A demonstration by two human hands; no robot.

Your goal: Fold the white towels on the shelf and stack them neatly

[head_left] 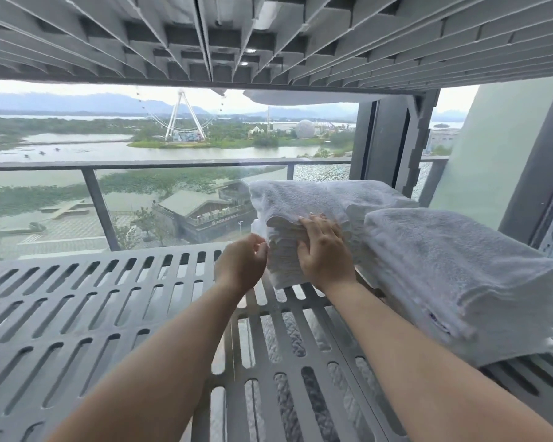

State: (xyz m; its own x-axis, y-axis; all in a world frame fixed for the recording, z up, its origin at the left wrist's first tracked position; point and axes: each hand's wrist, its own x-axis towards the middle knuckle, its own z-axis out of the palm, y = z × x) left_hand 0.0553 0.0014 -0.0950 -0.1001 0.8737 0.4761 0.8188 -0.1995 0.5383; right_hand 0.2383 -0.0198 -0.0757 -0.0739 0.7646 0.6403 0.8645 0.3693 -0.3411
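A stack of folded white towels (300, 199) sits on the grey slotted shelf (87, 301), right of centre and far from me. My right hand (321, 248) lies flat against the stack's near face, fingers spread over the folded edges. My left hand (241, 261) is curled at the stack's left corner, pinching the towel edges there. A second, taller pile of folded white towels (454, 279) stands at the right, close to me and touching the first stack.
Another slotted grey shelf (268, 36) hangs close overhead, a white towel edge (300, 97) drooping from it. A dark upright post (387, 145) rises behind the towels. Beyond the shelf are a window and a balcony railing (99, 202).
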